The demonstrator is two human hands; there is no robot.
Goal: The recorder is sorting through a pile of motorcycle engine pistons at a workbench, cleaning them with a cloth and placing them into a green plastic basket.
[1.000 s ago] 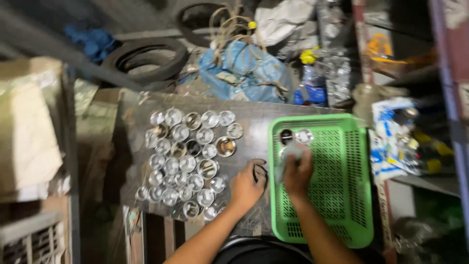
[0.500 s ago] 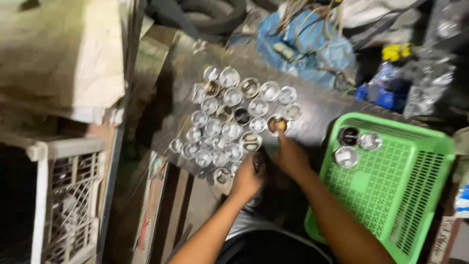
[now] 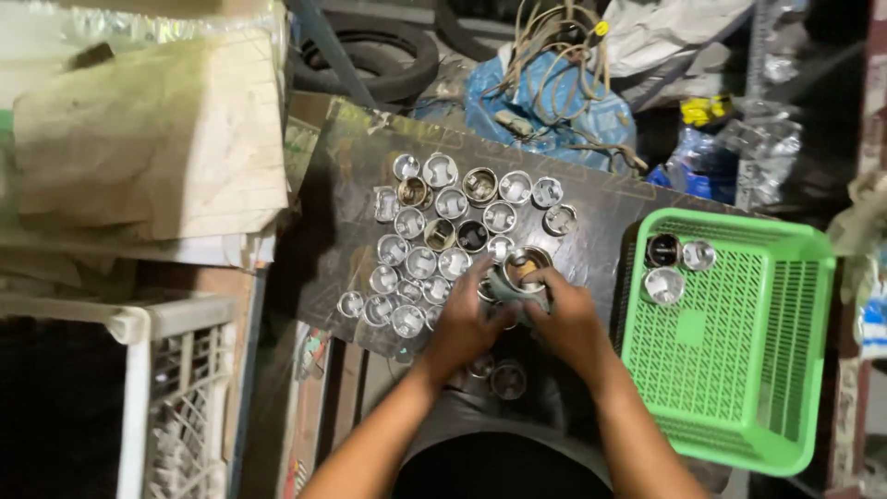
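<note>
Several round metal pistons (image 3: 442, 220) stand in rows on a dark board (image 3: 351, 166). Both hands meet at the near right end of the rows. My right hand (image 3: 571, 319) grips one metal piston (image 3: 523, 270) lifted a little above the board, its hollow open end facing up. My left hand (image 3: 462, 319) touches the same piston from the left, fingers curled around its side. A green plastic basket (image 3: 739, 370) sits to the right with three pistons (image 3: 679, 268) in its far left corner.
A white plastic crate (image 3: 176, 370) stands at the near left, under cardboard sheets (image 3: 148, 139). Behind the board lie a tyre (image 3: 370, 55), a blue bag with tangled cables (image 3: 554, 92), and plastic bottles (image 3: 730, 157). Two more pistons (image 3: 499, 374) lie below my hands.
My right hand left the basket, reached to the rows and picked a piston up. My left hand closed in on it too. The camera view shifted left.
</note>
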